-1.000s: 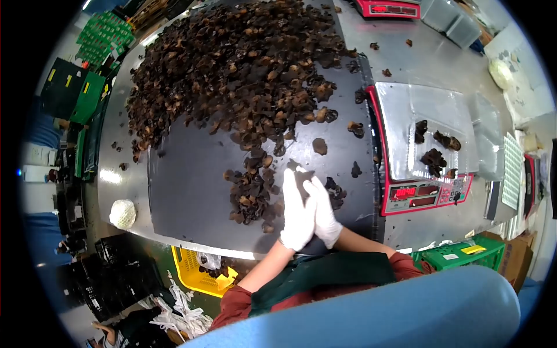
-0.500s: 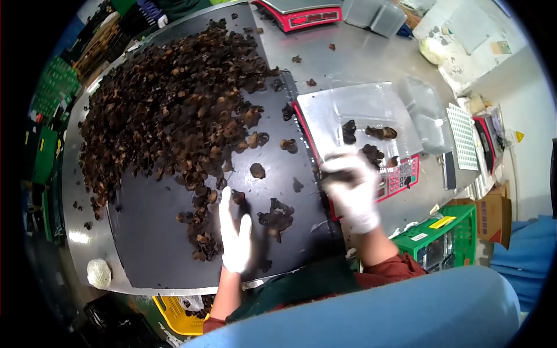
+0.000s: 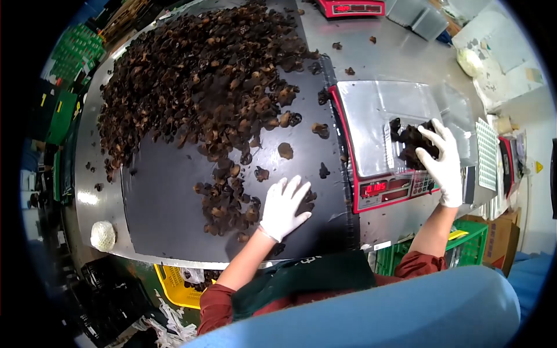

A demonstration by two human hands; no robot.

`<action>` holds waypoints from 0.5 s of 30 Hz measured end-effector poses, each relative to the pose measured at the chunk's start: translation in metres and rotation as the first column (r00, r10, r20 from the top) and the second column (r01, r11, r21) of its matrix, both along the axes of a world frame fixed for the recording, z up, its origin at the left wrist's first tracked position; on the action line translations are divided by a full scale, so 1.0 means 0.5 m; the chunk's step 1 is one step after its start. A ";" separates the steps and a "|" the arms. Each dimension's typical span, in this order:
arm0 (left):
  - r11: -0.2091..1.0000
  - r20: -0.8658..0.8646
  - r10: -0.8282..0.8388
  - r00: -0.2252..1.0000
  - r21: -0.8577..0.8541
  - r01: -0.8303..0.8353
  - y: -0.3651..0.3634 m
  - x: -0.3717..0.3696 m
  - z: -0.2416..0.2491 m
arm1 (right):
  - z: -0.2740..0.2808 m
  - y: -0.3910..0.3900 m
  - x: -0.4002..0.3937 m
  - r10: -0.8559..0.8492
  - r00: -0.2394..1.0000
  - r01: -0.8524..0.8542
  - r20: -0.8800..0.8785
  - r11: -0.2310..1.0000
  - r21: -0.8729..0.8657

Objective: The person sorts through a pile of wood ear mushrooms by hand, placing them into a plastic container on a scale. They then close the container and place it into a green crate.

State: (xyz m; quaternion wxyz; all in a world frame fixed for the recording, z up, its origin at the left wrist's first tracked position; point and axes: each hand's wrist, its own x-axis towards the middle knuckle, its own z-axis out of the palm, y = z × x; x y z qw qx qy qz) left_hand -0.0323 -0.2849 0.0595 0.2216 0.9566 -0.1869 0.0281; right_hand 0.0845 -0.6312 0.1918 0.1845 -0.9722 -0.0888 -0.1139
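My left hand [image 3: 284, 210], in a white glove, lies palm down on the dark mat with fingers spread. A piece of wood ear mushroom [image 3: 308, 200] shows at its fingertips, partly hidden. My right hand [image 3: 445, 165], gloved too, is over a clear plastic tray [image 3: 400, 119] on a red digital scale [image 3: 380, 191]. Its thumb and fingers are apart, at the edge of a dark clump of wood ear mushrooms [image 3: 413, 142] in the tray. The scale's red display appears to read 0.185. To the left spreads a large heap of wood ear mushrooms [image 3: 203, 75].
Loose mushroom pieces lie on the black mat [image 3: 162, 214]. A second red scale [image 3: 351, 8] stands at the back, near clear containers [image 3: 426, 22]. A foam-netted item [image 3: 103, 236] sits at the left corner. Yellow [image 3: 180, 290] and green [image 3: 473, 240] crates stand below the table edge.
My right hand has moved right over the tray, which holds a bigger clump now. My left hand has turned palm down over mushroom pieces on the mat. The camera view has shifted.
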 end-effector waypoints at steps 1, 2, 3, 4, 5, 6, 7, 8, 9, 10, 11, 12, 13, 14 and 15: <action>1.000 0.057 -0.008 0.998 -0.024 0.009 -0.004 0.000 -0.002 | 0.011 0.016 -0.007 -0.023 0.997 0.024 0.067 0.999 -0.024; 0.998 0.047 -0.009 0.999 -0.069 0.013 -0.003 0.001 -0.012 | 0.017 0.042 -0.016 -0.024 0.970 0.042 0.244 0.997 -0.069; 0.993 0.038 -0.012 0.999 -0.115 0.016 -0.003 0.002 -0.027 | 0.023 0.071 -0.026 -0.013 0.958 -0.016 0.286 0.995 0.098; 0.987 0.029 -0.015 0.999 -0.161 0.019 -0.004 0.002 -0.040 | 0.025 0.105 -0.036 -0.009 0.944 -0.081 0.329 0.963 0.258; 0.969 0.119 0.047 0.992 -0.248 -0.016 -0.004 0.006 -0.031 | 0.025 0.147 -0.047 0.120 0.939 -0.228 0.322 0.919 0.321; 0.944 0.055 0.119 0.991 -0.316 -0.096 0.001 0.004 -0.027 | 0.007 0.194 -0.067 0.188 0.963 -0.259 0.191 0.840 0.477; 0.910 0.060 0.181 0.982 -0.388 -0.144 0.011 0.006 -0.029 | -0.003 0.237 -0.083 0.379 0.924 -0.353 0.045 0.802 0.482; 0.868 0.059 0.242 0.968 -0.459 -0.189 0.023 0.008 -0.031 | -0.039 0.268 -0.087 0.530 0.848 -0.476 -0.010 0.770 0.426; 0.789 -0.058 0.276 0.959 -0.557 -0.261 0.037 0.007 -0.016 | -0.096 0.295 -0.105 0.550 0.835 -0.509 -0.031 0.791 0.340; 0.676 -0.168 0.341 0.925 -0.640 -0.365 0.043 0.006 0.013 | -0.149 0.314 -0.114 0.543 0.831 -0.513 -0.119 0.832 0.211; 0.513 -0.364 0.335 0.869 -0.702 -0.493 0.050 0.002 0.034 | -0.192 0.333 -0.120 0.479 0.870 -0.478 -0.119 0.877 0.038; 0.335 -0.543 0.290 0.788 -0.714 -0.615 0.061 -0.002 0.045 | -0.229 0.348 -0.123 0.415 0.904 -0.427 -0.104 0.894 -0.135; 0.331 -0.561 0.296 0.773 -0.699 -0.634 0.092 -0.010 0.008 | -0.259 0.356 -0.119 0.403 0.908 -0.414 -0.117 0.906 -0.093; 0.164 -0.647 0.180 0.741 -0.723 -0.671 0.110 -0.017 0.012 | -0.287 0.361 -0.112 0.391 0.911 -0.400 -0.134 0.915 -0.051; 0.022 -0.666 0.127 0.735 -0.739 -0.673 0.118 -0.024 0.021 | -0.307 0.369 -0.096 0.392 0.916 -0.379 -0.085 0.915 0.137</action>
